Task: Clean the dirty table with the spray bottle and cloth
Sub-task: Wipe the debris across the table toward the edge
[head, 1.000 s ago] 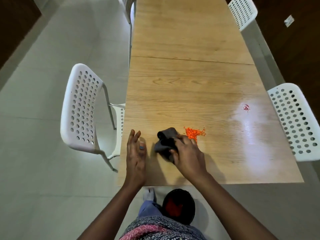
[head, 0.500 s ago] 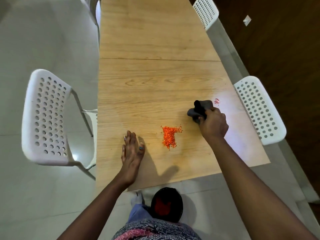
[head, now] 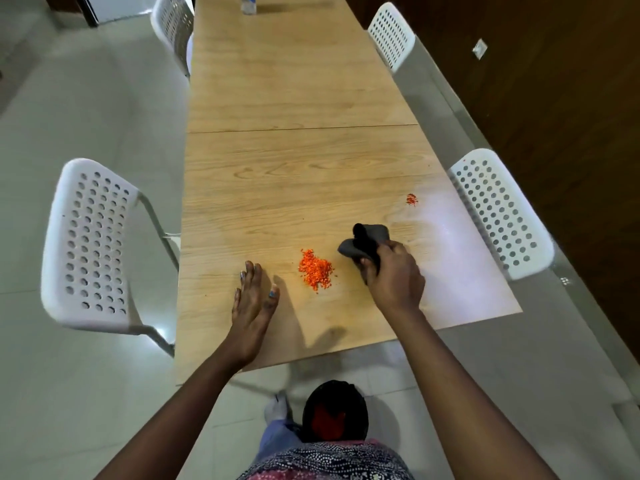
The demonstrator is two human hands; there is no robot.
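The cloth point(head: 364, 242) is a dark grey rag, bunched into a soft lump near the right side of the table point(head: 298, 98), just right of the main heap of orange crumbs point(head: 316, 269); it looks light and limp, likely to fold and drag rather than hold a shape, so a handful of its gathered back end is probably the sound place to hold it, leaving a broad pad of fabric free to meet the wood. The right hand point(head: 393, 277) grips it exactly so, fingers curled round the near part of the bundle while the front lobes jut forward toward a smaller fleck of crumbs point(head: 411, 199) further out by the right edge. The crumbs seem dry and loose, apt to scatter if swept hard, so gentle gathering strokes would suit them. The left hand point(head: 252, 303) lies flat on the tabletop with straight fingers, holding nothing, just left of the heap. The spray bottle point(head: 248, 3) stands at the far end, well apart from both hands. White perforated chairs point(head: 91, 244) flank the table, and a dark bin point(head: 334, 412) sits on the floor below its near edge
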